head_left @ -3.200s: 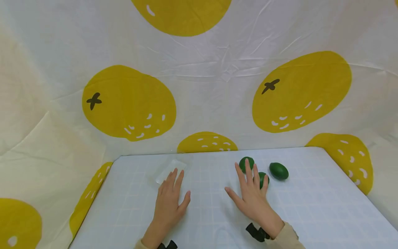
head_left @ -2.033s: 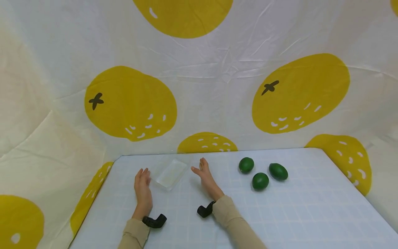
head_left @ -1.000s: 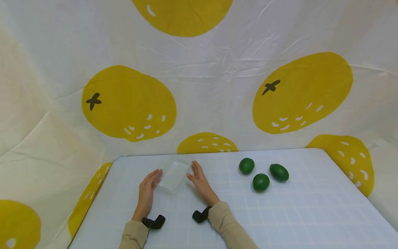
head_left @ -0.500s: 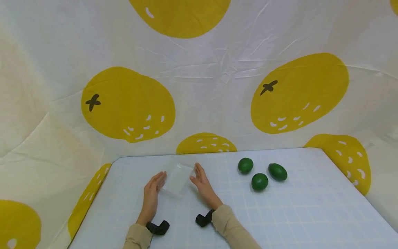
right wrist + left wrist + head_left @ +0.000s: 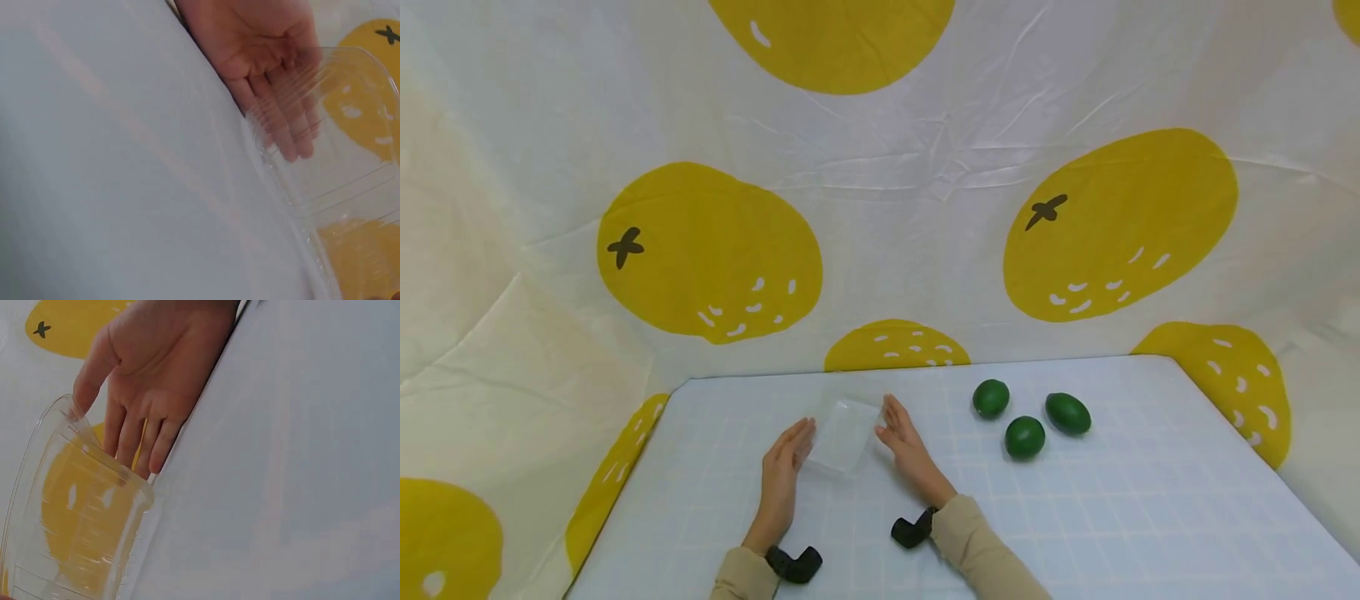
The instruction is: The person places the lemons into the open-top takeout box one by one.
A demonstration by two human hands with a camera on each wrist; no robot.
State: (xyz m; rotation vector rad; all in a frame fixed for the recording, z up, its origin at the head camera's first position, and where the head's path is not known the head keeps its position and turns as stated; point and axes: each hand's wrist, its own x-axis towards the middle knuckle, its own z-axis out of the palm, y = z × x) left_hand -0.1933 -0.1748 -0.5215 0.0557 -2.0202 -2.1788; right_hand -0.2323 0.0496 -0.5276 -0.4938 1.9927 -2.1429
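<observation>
Pale checked tabletop [image 5: 1075,517], lemon-print cloth backdrop [image 5: 880,208]. Clear rectangular plastic tray [image 5: 844,424] left of centre, pressed between flat, straight-fingered left hand [image 5: 784,462] and right hand [image 5: 907,446]. Three green limes [image 5: 1025,436] well right.

Left hand [image 5: 781,471] and right hand [image 5: 908,446] stand on edge, palms facing each other, fingers straight and together, pointing away from the body. Both forearms, in beige sleeves, converge forward; each wrist carries a black mount.
</observation>
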